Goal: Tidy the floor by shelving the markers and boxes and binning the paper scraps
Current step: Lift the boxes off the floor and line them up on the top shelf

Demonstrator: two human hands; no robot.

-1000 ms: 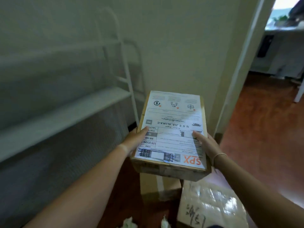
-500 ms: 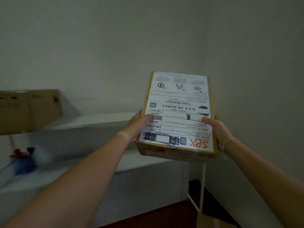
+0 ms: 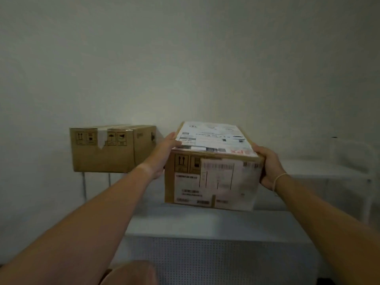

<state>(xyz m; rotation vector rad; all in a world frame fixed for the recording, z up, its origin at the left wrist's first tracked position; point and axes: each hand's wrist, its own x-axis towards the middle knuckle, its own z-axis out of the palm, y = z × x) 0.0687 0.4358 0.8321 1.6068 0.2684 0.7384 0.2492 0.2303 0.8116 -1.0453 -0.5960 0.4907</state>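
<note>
Cardboard fills the middle of the head view: a brown shipping box with a white courier label across its top and more white labels and barcodes on its near face. Both hands clasp it from the sides. The left hand is pressed flat against the box's left wall, fingers pointing forward and thumb lying over the top left edge. The right hand wraps the right wall, fingers curled round the top right corner, with a thin pale band on the wrist. Both forearms run up from the lower corners of the view, stretched well forward and nearly straight.

Below the hands, the box's underside is at the surface of a pale grey shelf; whether it rests there or hangs just above cannot be told. The shelf's front panel, under the arms, is perforated with small holes. A white tubular frame rises beyond the right hand.

Left of the left hand, set apart from the held box, a second cardboard box sits on the same level, with handling symbols printed on its face and torn pale tape over its top edge. A plain pale wall stands behind everything.
</note>
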